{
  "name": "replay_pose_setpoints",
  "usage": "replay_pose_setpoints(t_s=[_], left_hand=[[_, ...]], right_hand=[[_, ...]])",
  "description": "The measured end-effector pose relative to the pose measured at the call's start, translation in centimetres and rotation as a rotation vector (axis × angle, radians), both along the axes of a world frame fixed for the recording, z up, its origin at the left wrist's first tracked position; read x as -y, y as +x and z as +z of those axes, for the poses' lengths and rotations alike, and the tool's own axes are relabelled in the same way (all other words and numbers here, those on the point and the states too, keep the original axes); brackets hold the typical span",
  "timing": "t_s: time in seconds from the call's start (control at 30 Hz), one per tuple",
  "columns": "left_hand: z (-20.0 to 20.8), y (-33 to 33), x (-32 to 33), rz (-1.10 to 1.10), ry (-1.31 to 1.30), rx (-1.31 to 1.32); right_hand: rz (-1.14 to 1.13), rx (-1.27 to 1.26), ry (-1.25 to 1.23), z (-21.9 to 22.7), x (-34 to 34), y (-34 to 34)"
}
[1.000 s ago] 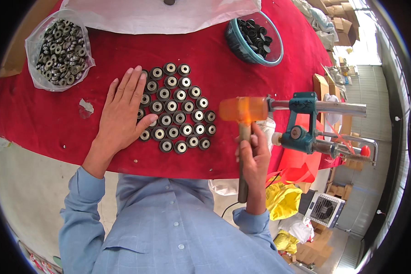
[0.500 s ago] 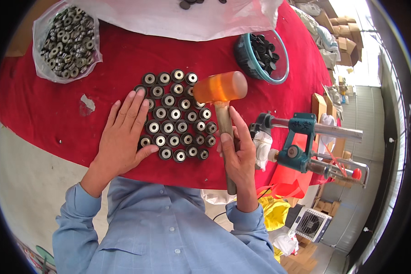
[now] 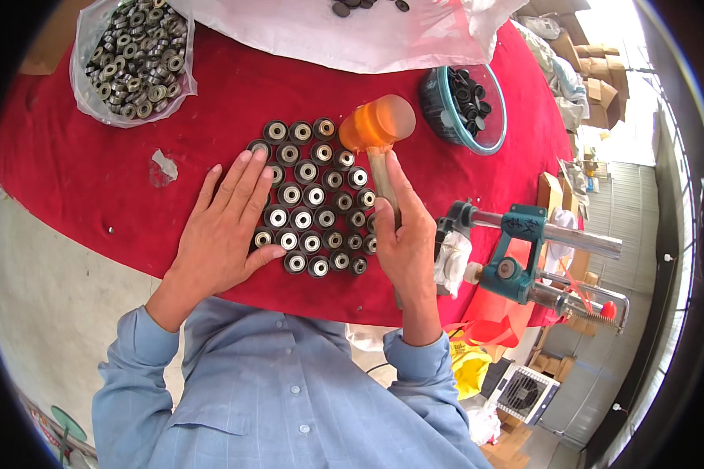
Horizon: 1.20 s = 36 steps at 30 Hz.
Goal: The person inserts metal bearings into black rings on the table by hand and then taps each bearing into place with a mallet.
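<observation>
We are gripping an amber, barrel-headed mallet [image 3: 371, 125] in our right hand [image 3: 405, 234] — fingers wrapping its brownish handle [image 3: 380, 170], index stretching toward the head. The head is showing beside the upper right of a cluster of round, black-rimmed silver pieces [image 3: 314, 195] on red cloth [image 3: 235, 78]. Our left hand [image 3: 228, 227] is lying flat, fingers extended, touching the cluster's left edge, grasping nothing. We are judging the mallet head-heavy and stiff, best held mid-handle — the pieces hard, slippery, best pinched by their rims.
</observation>
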<state>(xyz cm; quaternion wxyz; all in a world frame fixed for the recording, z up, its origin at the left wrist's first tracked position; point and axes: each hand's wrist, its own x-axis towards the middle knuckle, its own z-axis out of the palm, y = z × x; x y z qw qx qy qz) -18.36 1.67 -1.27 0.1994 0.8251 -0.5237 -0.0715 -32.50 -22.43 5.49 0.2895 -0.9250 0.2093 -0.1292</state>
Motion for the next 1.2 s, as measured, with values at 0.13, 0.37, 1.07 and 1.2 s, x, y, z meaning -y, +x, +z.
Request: replay_pose_setpoints(t_s=[0.13,0.37,1.07,1.2], left_hand=[[-0.2,0.2,0.1,0.008,-0.018,0.019],[-0.2,0.1,0.2,0.001,-0.003,0.034],[0.4,-0.2,0.1,0.010,0.009,0.014],[0.0,0.0,0.3,0.012,0.016,0.023]], right_hand=[[-0.141,-0.008,0.213,0.8,-0.1,-1.6],[-0.045,0.198,0.029,0.7,-1.7,-3.2],[-0.090,0.059,0.104,-1.0,-1.9,-3.0],[-0.226,0.070,0.198,1.1,-1.6,-4.7]])
